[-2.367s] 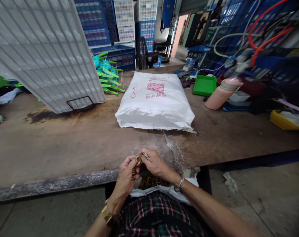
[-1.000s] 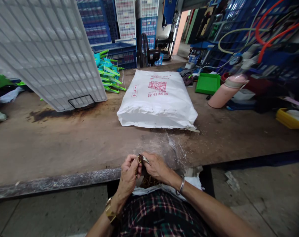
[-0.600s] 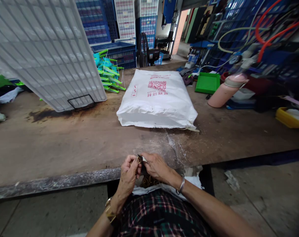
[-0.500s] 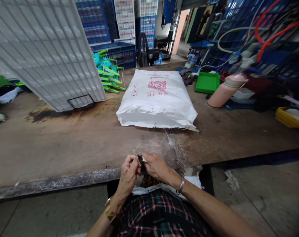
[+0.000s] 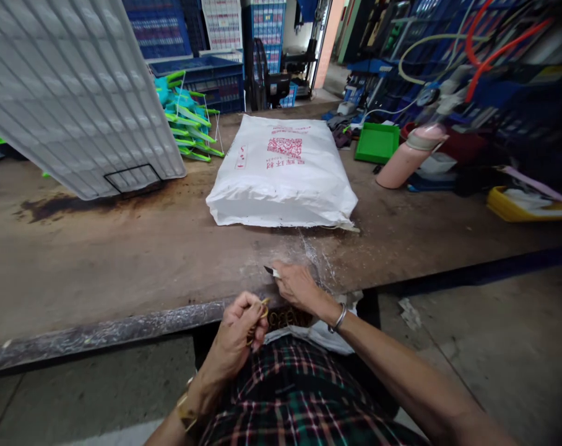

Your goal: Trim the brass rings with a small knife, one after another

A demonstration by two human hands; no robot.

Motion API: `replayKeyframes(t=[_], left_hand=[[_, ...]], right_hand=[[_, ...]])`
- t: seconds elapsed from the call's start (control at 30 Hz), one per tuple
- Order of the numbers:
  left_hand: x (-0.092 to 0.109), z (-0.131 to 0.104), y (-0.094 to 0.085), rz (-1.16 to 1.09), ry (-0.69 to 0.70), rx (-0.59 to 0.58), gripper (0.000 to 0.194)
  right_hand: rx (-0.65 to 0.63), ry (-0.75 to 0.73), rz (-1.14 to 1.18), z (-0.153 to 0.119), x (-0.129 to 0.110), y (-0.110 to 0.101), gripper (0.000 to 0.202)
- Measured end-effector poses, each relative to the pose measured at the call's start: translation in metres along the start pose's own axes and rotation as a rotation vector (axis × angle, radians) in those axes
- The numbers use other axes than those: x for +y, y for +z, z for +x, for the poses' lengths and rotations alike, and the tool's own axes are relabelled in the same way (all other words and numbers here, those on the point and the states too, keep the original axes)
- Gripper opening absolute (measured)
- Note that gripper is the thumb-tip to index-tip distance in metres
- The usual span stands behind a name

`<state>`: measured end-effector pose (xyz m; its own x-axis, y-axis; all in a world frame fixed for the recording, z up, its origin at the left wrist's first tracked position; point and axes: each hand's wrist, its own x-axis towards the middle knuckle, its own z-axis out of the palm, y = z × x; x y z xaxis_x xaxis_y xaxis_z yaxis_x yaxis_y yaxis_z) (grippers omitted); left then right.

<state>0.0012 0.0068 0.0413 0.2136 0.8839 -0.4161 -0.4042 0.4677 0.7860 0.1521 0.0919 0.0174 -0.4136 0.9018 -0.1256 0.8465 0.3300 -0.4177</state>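
- Workbench (image 5: 137,248): spans the scene from left to right; brown top, dark stain at left.
- White ribbed crate (image 5: 83,93): stands on the bench at far left, above the stain.
- White sack (image 5: 281,170): lies flat at the bench's far centre; red print and a square code face upward.
- White bag (image 5: 330,337): at the near centre, between bench edge and person; holds a mass of brass-coloured rings (image 5: 288,318).
- Pink bottle (image 5: 404,161): on the bench, right of the sack.
- Green tray (image 5: 377,142): far right, between sack and bottle.
- Right hand (image 5: 299,285): over the near bench edge, fingers gripping the knife. Contact with the bench: cannot tell.
- Left hand (image 5: 241,322): near, left of the bag; fingers curled around several held rings (image 5: 265,308), one projecting beside the thumb.
- Knife (image 5: 270,271): pale handle in the right fingers; dark blade points left, apart from the left hand.
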Motion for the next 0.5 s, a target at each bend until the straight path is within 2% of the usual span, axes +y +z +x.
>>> replayKeyframes(t=[0.07,0.13,0.2,0.3,0.4,0.5], left_hand=[[-0.005,-0.005,-0.001,-0.079,-0.224,-0.017,0.028],[-0.012,-0.005,-0.005,-0.163,-0.427,0.045,0.023],[-0.019,-0.001,-0.01,-0.251,-0.533,0.112,0.014],[-0.032,0.009,-0.011,-0.314,-0.55,0.153,0.005],[-0.048,0.02,-0.006,-0.319,-0.551,0.179,0.006],[-0.067,0.032,-0.002,-0.337,-0.522,0.196,0.005]], right_hand=[[0.041,-0.042,0.091,-0.011,0.005,-0.003,0.021],[0.049,-0.109,0.201,-0.031,0.008,-0.003,0.019],[0.005,-0.173,0.287,-0.057,0.013,0.0,0.019],[-0.083,-0.171,0.366,-0.093,0.022,0.015,0.019],[-0.042,0.02,0.451,-0.113,0.034,0.037,0.021],[-0.04,0.167,0.52,-0.117,0.043,0.055,0.022]])
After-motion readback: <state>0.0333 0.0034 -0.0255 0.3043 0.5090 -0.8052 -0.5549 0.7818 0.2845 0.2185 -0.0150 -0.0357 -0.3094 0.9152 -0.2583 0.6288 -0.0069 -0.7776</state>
